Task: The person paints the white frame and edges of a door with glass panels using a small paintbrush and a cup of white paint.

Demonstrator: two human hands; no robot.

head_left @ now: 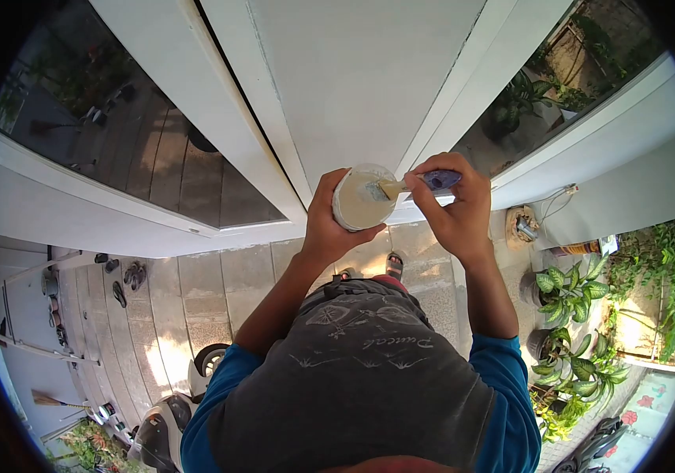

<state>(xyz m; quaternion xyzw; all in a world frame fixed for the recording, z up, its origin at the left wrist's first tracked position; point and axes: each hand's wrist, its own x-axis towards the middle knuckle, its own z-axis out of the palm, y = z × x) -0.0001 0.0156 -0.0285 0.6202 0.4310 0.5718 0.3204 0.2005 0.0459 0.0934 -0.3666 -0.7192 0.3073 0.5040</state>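
My left hand [329, 225] grips a round white paint can [359, 203] from the side, tilted so its pale, cream-coloured contents face me. My right hand [451, 209] holds a paintbrush [424, 183] by its dark blue handle, with the bristles dipped over the can's rim into the paint. Both hands are raised in front of a white door frame [337, 87], just above my chest.
Glass panes [140, 150] flank the white frame on both sides. Far below lies a tiled floor [195, 292] with sandals, a broom, a scooter [172, 418] at the lower left and potted plants [570, 296] at the right. One sandalled foot shows beneath the can.
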